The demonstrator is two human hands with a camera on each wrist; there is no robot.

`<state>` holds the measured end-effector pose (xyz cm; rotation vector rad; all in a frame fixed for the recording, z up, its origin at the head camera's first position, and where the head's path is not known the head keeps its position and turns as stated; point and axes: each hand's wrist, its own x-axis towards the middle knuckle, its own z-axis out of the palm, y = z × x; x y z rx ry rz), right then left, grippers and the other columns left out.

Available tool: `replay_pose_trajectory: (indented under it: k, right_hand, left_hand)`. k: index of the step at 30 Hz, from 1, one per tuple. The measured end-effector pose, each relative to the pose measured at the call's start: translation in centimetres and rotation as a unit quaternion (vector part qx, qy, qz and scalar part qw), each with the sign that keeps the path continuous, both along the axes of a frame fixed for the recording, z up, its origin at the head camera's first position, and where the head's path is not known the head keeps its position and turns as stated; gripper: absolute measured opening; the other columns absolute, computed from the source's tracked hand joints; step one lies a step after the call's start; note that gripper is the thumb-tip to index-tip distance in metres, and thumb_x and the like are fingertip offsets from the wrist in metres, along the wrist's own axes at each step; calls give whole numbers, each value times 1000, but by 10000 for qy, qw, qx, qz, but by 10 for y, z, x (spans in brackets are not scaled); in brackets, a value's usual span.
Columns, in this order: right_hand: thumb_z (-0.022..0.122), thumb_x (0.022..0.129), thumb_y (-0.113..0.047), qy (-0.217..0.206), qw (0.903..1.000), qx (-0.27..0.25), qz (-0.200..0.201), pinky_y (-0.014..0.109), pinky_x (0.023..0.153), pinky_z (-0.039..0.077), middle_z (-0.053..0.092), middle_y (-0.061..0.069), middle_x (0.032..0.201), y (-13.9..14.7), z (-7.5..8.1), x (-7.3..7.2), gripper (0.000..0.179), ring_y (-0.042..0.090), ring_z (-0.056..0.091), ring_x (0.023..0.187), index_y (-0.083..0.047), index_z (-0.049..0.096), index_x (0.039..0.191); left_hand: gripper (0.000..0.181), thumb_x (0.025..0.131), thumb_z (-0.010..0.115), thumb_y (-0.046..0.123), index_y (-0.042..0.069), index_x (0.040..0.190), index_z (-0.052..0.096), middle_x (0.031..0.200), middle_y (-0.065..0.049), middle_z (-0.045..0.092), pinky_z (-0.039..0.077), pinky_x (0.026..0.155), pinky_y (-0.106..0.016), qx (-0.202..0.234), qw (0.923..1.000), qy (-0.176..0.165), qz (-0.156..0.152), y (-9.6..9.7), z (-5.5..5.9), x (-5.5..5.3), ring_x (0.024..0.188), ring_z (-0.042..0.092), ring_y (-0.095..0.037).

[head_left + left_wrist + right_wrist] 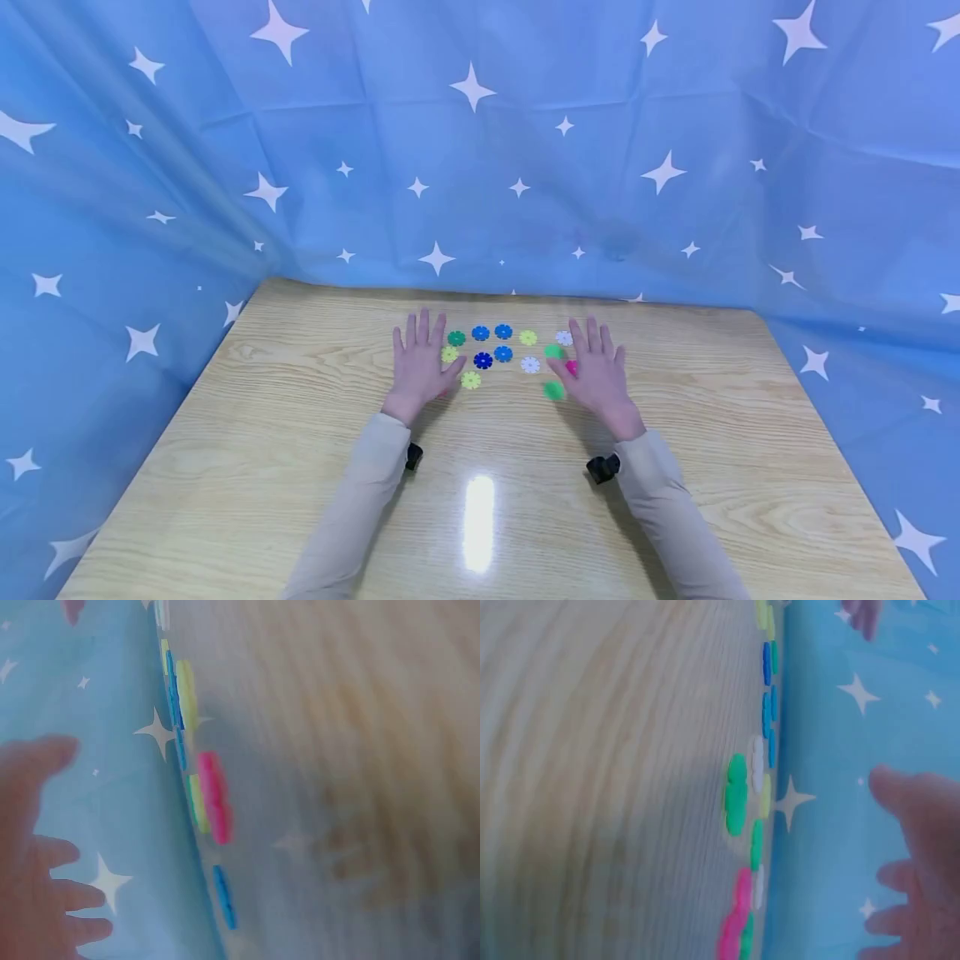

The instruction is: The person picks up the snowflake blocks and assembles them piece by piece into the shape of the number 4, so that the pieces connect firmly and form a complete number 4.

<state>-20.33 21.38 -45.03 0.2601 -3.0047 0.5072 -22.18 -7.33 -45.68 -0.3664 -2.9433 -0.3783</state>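
left hand (422, 367) and right hand (600, 377) are hovering, fingers apart, gripping nothing — notched discs (503, 354) are lying mostly between them on the table (247, 450), seeming light, stiff, slippery — rims likely suiting a pinch.

Discs Counted by Colour

From the cluster's centre, four blue discs (503, 356) are counted toward ten o'clock, three yellow discs (471, 381) at one, eight and nine, two white discs (530, 365) at two and four, two bright green discs (554, 391) at three and four, one dark green disc (456, 338) at ten. At least two pink discs (572, 367) and two hands (420, 367) are seen.
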Motion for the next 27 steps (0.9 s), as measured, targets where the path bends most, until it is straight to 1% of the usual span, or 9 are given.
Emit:
replay_pose_trajectory:
  k: [3, 5, 8, 11, 14, 17, 19, 22, 27]
  right_hand:
    - [50, 96, -40, 186, 9992, -345, 89, 67, 106, 17, 16, 35, 147, 6, -1, 5, 73, 53, 14, 133, 2, 19, 147]
    - [53, 96, -32, 273, 9979, -572, 125, 65, 103, 27, 24, 39, 141, 10, -2, 9, 69, 56, 23, 129, 7, 23, 144]
    - [58, 94, -22, 338, 9966, -749, 106, 63, 96, 38, 35, 42, 133, 15, -5, 14, 64, 55, 36, 121, 13, 29, 139]
    - [62, 91, -16, 323, 9960, -825, 64, 60, 90, 44, 45, 41, 124, 18, -6, 18, 58, 53, 43, 115, 16, 36, 133]
    - [65, 87, -11, 298, 9960, -841, 10, 57, 87, 47, 51, 39, 116, 22, -8, 21, 54, 50, 49, 108, 17, 43, 127]
    - [67, 84, -6, 264, 9954, -921, -22, 53, 81, 50, 55, 36, 107, 26, -12, 23, 47, 45, 55, 97, 18, 48, 120]
    - [68, 82, -4, 177, 9946, -1024, -79, 49, 77, 51, 56, 31, 100, 29, -15, 24, 44, 39, 56, 88, 17, 51, 117]
    - [68, 82, -3, -38, 9931, -1158, -157, 46, 74, 52, 56, 25, 95, 33, -18, 25, 42, 33, 56, 84, 16, 53, 116]
    - [68, 83, -4, -294, 9912, -1255, -311, 46, 78, 52, 56, 25, 100, 35, -20, 26, 42, 34, 57, 89, 15, 53, 117]
  left_hand:
    - [72, 89, 62, 35, -1, 143, 31, 145, -27, 31, 20, 110, -59, 567, 9983, -88, -130, -8, -1, -2, 134, 26, -44]
    - [65, 87, 66, 23, -6, 138, 38, 139, -28, 40, 29, 107, -56, 1005, 9945, -235, -196, -14, -1, -4, 128, 36, -44]
    - [57, 85, 66, 10, -9, 133, 43, 131, -29, 48, 41, 101, -50, 1572, 9855, -629, -150, -23, 0, -7, 120, 46, -42]
    - [55, 84, 61, 2, -10, 134, 42, 129, -29, 49, 51, 85, -43, 1986, 9734, -1139, -9, -30, 0, -10, 103, 55, -35]
    - [55, 80, 57, -3, -12, 132, 43, 123, -28, 51, 49, 74, -37, 2097, 9674, -1418, 91, -35, 0, -13, 87, 52, -28]
    - [44, 77, 58, -4, -12, 120, 53, 110, -25, 54, 47, 74, -37, 2088, 9662, -1510, 95, -39, -2, -15, 83, 47, -27]
    - [37, 76, 62, -4, -12, 112, 57, 103, -24, 55, 48, 79, -39, 2048, 9680, -1447, 61, -41, -3, -16, 86, 49, -28]
    - [33, 75, 65, -3, -12, 106, 60, 102, -25, 56, 49, 85, -43, 2038, 9687, -1417, 6, -44, -4, -17, 94, 53, -33]
    - [38, 76, 68, -2, -13, 111, 61, 110, -26, 58, 47, 93, -45, 2016, 9687, -1449, -51, -47, -7, -19, 106, 54, -37]
